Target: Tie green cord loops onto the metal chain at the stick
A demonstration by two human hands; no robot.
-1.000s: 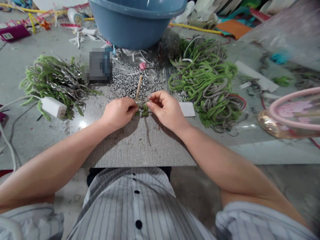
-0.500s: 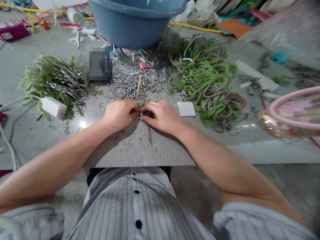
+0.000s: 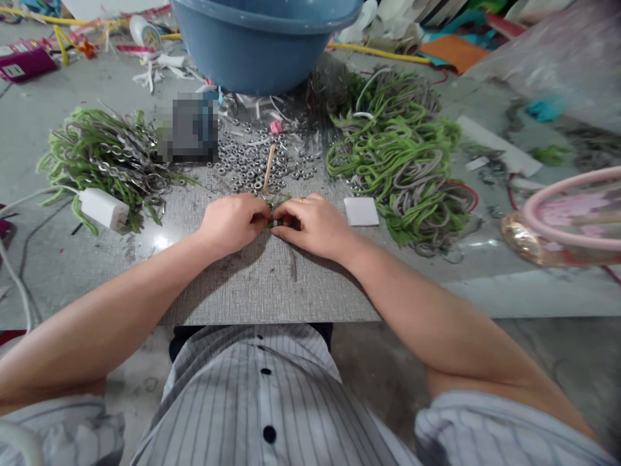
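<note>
My left hand and my right hand meet at the middle of a grey board, knuckles up. Both are closed on a small piece of green and grey cord held between their fingertips; most of it is hidden under the fingers. A ring shows on my right hand. Just beyond my fingers lie several small metal nuts and a thin wooden stick.
A heap of loose green and grey cords lies to the right, a bundle of twisted ones to the left. A blue basin stands behind. A white charger, a white pad and a pink-rimmed container lie around.
My right hand has turned palm down and dropped onto the board against my left hand, covering the cord piece. Since half a second ago almost nothing has moved.
</note>
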